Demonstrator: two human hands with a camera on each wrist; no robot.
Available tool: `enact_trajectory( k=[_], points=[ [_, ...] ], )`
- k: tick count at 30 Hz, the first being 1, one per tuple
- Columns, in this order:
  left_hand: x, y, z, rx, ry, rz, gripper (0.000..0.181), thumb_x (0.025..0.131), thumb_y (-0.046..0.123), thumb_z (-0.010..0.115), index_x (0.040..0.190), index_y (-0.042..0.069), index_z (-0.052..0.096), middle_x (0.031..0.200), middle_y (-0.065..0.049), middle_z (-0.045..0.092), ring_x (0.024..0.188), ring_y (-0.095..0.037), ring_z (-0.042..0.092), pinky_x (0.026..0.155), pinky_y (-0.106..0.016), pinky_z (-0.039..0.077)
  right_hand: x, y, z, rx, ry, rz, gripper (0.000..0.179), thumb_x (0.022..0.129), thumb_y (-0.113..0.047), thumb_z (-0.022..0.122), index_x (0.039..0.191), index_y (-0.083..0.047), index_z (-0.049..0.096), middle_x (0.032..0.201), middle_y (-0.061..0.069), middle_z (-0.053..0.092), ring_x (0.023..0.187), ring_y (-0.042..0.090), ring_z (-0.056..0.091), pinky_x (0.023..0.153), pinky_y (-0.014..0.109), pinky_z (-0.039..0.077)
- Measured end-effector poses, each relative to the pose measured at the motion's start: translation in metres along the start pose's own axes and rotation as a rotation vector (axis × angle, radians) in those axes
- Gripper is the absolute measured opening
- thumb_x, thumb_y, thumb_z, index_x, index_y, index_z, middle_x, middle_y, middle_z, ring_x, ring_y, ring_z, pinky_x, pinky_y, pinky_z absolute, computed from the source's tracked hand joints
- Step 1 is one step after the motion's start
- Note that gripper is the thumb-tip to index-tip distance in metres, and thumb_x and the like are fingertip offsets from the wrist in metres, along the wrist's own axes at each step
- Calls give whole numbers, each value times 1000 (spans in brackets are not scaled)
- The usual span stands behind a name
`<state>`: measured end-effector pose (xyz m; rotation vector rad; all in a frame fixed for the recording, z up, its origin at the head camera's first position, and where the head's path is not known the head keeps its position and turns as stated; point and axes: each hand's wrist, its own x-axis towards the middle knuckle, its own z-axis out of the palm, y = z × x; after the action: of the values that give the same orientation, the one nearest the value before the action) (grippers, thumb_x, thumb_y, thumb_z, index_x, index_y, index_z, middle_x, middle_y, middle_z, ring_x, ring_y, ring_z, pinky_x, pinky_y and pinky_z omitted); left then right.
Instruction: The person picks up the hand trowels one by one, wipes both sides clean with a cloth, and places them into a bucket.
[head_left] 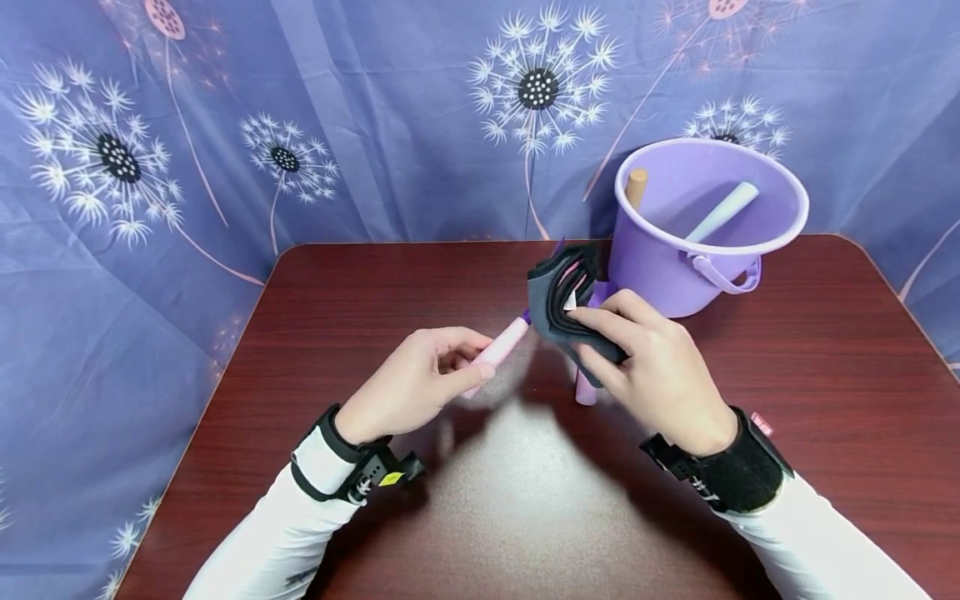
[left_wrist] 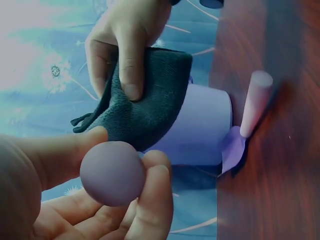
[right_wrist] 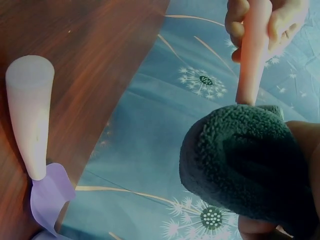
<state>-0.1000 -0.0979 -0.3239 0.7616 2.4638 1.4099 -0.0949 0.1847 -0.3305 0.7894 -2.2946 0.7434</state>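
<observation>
Dark-grey plush cloth (head_left: 557, 315), gripped by our right hand (head_left: 656, 371), partly covered the pink-handled tool (head_left: 501, 343) our left hand (head_left: 416, 379) pinched; we judged this wiping, the next stroke needing a steady handle.

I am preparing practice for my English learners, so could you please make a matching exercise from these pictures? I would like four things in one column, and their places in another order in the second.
Things
1. Dark cloth
2. Raised pink handle
3. Purple bucket
4. Tan handle

Places
A. Inside another thing, its end near the rim
B. In the fingers of the left hand
C. Standing near the back right of the table
D. In the grip of the right hand

Pairs: 1-D, 2-B, 3-C, 4-A
</observation>
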Motion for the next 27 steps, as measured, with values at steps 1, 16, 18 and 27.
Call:
enact_trajectory(
  k=[1,16,18,27],
  points=[
    [0,0,0,-23,-4,-3,21,94,18,69,115,15,69,80,3,65,71,-10,62,63,-28,51,0,0,0,-3,-8,-8,27,86,-15,70,112,-13,75,92,-4,56,77,5,51,65,26,46],
    [0,3,-16,-394,-48,-107,27,98,24,64,122,11,68,97,-13,70,86,-32,67,84,-40,53,5,0,-12,-72,-64,-148,33,86,-16,71,119,-18,73,99,3,59,84,21,55,70,39,38],
    [1,2,-17,-478,-43,-133,29,99,20,63,124,5,66,102,-15,69,86,-31,67,85,-41,53,6,-1,-15,-74,-35,-169,32,86,-14,69,118,-16,73,97,5,60,84,23,55,70,40,39],
    [3,-2,-17,-698,-98,-139,34,102,8,54,131,-10,55,103,-17,67,81,-21,64,82,-33,52,15,-6,-19,-121,107,-268,26,92,-14,60,113,-12,74,91,10,60,73,29,54,57,40,36]
  ],
)
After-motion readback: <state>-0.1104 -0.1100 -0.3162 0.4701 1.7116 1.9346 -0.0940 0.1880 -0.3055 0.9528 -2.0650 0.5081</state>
